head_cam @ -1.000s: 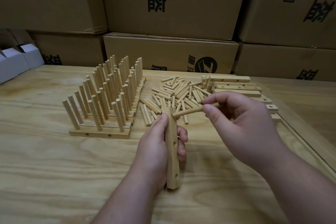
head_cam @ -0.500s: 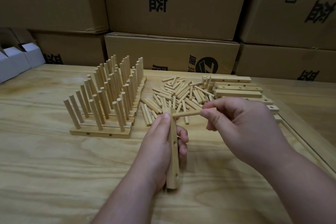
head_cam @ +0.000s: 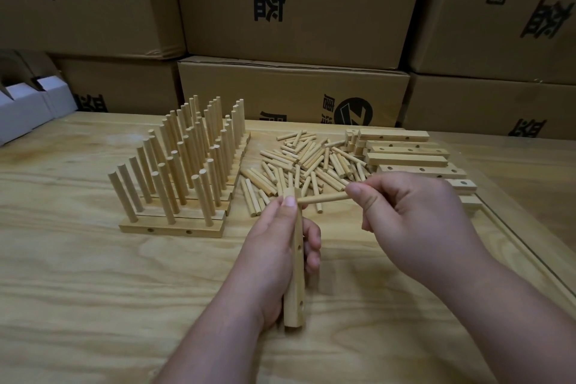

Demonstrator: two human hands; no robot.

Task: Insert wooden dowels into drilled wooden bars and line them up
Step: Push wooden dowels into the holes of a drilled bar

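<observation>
My left hand grips a drilled wooden bar, held lengthwise pointing away from me, its near end on the table. Two side holes show below my fingers. My right hand pinches a dowel that lies level, its left tip at the bar's far end. Behind lies a loose pile of dowels. To the pile's right sit several empty drilled bars. On the left stand several finished bars with upright dowels, lined up in rows.
The work goes on at a light wooden table. Stacked cardboard boxes wall off the back. White cartons sit at the far left. A groove runs along the table's right side.
The dowel's tip has stayed at the bar's far end. My right hand has shifted slightly and the bar has turned a little in my left hand.
</observation>
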